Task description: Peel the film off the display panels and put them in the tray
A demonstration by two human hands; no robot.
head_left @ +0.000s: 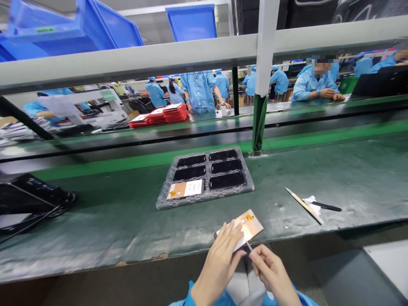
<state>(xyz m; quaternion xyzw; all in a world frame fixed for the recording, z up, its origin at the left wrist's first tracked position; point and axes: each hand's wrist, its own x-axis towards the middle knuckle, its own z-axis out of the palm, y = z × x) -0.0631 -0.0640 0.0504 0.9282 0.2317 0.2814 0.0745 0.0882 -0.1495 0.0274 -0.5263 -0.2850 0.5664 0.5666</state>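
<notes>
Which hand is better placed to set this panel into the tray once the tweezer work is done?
Probably the left hand: it already holds the panel and is on the side nearer the tray. The right hand is pinching thin tweezers at the panel's edge, so it is occupied.

Left hand [219, 259] covers near end of panel [247, 227]; thin tool [249, 245] in right hand [270, 270] too small to identify; forearms cut by bottom edge.
</notes>
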